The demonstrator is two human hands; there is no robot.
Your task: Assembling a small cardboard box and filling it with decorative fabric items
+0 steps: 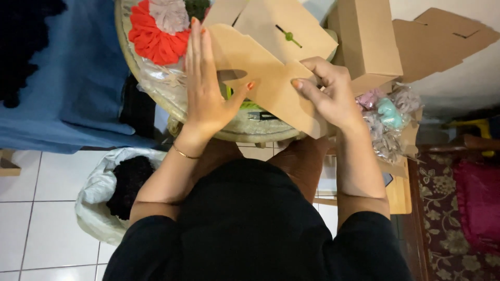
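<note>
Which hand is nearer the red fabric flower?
Left. The left hand lies flat on the cardboard piece, right beside the red fabric flower; the right hand grips the cardboard's far side.

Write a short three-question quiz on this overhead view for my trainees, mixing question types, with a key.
1. True or false: the left hand lies flat on the flat cardboard box blank.
2. What colour is the fabric flower on the round tray?
A. blue B. red C. yellow
3. Which hand pinches the blank's edge?

Key:
1. True
2. B
3. The right hand
</note>
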